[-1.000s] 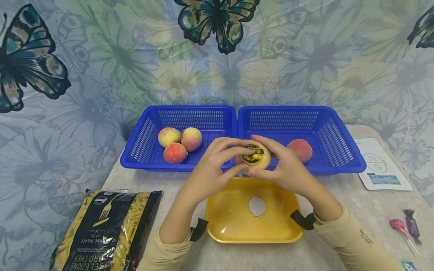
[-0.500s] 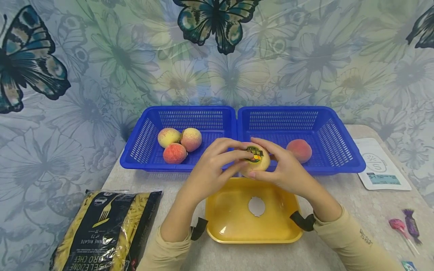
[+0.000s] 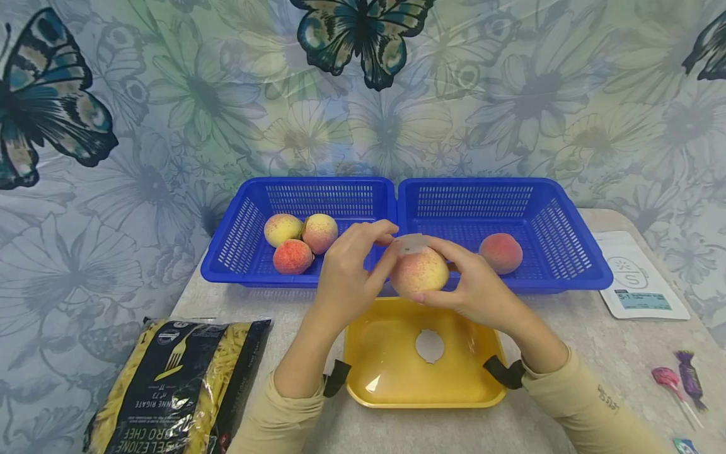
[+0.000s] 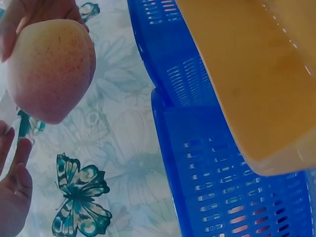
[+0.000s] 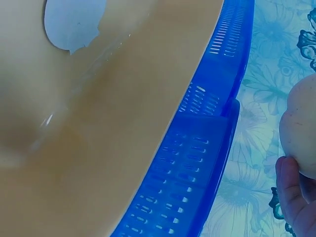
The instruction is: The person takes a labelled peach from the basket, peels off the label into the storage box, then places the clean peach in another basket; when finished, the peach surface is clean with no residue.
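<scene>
In the head view, my right hand (image 3: 473, 274) holds a yellow-pink peach (image 3: 420, 274) above the yellow tray, fingers behind it and thumb below. A round sticker (image 3: 412, 243) stands partly lifted at the fruit's top, its greyish back showing. My left hand (image 3: 354, 268) pinches the sticker's left edge between thumb and fingers. The left wrist view has the peach (image 4: 52, 71) at upper left and the left hand's fingertips (image 4: 17, 182) below it. At the right edge of the right wrist view, the peach (image 5: 303, 123) rests against the right hand's thumb (image 5: 291, 192).
The yellow tray (image 3: 386, 378) has a pale round patch (image 3: 429, 346) on it. Behind stand a left blue basket (image 3: 227, 277) with three peaches (image 3: 292, 256) and a right blue basket (image 3: 567, 277) with one peach (image 3: 501, 253). Around them lie a pasta bag (image 3: 181, 384), white pouch (image 3: 641, 274) and lollipop (image 3: 665, 376).
The sticker lay flat on the peach, its printed face showing; now it is lifted, back side visible. My left fingers have drawn back and up, and the peach has turned.
</scene>
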{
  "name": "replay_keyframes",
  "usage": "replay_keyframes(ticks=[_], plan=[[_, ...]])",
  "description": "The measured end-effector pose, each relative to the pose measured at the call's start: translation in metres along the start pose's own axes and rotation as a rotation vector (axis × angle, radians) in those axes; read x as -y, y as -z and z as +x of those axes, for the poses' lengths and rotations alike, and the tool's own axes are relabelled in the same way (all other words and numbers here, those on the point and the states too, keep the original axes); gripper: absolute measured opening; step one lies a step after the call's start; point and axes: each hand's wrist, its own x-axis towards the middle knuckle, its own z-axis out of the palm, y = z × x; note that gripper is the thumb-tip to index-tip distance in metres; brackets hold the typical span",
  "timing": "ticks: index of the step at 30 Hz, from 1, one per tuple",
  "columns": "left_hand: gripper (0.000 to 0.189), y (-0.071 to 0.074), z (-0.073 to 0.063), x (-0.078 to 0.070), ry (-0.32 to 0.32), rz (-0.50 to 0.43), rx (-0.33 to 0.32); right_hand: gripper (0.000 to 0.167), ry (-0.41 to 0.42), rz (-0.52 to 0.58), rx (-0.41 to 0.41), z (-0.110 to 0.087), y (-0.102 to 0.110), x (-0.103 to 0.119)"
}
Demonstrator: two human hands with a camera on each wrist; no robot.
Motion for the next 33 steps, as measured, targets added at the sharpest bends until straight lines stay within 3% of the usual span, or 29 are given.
replay_keyframes(ticks=[5,14,25,33], plan=[[0.007,0.002,0.0,-0.001,0.067,-0.072,0.04,0.075,-0.022,-0.009,-0.006,-0.001,0.002,0.0],[0.012,0.007,0.0,-0.005,0.188,-0.163,0.086,0.078,-0.023,-0.028,-0.043,-0.005,0.009,-0.005],[0.019,0.019,-0.01,-0.018,0.436,-0.21,0.347,0.079,-0.159,-0.055,-0.125,-0.022,0.033,-0.014],[0.027,0.011,-0.024,-0.03,0.66,-0.318,0.473,0.079,-0.207,-0.126,-0.183,-0.036,0.046,-0.022]])
